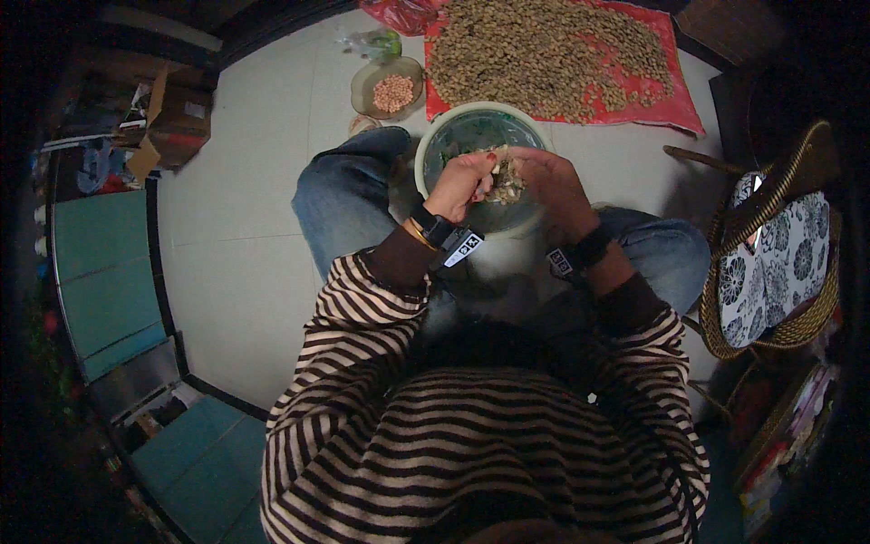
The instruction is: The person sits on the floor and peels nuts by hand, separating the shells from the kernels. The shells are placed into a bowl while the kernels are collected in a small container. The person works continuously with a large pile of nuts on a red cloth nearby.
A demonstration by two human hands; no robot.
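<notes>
Both my hands meet over a round, pale-rimmed basin (427, 129) between my knees. My left hand (462, 183) has bent fingers close to the other hand; whether it grips something cannot be made out. My right hand (550, 180) is beside it, its fingertips partly hidden. Pale brown shell-like pieces (506, 187) lie in the basin just under and between the hands. Some dark green matter shows along the basin's inside. Beyond the basin, a red sheet (683, 112) bears a wide spread of unshelled peanuts (516, 54). A bowl (363, 81) holds pink shelled peanuts (393, 93).
A clear plastic bag (380, 44) with something green lies behind the bowl, near a red plastic bag (404, 13). A wicker chair (720, 326) with a patterned cushion (781, 265) stands on the right. At the left are an open cardboard box (180, 115) and green-tiled surfaces (105, 238).
</notes>
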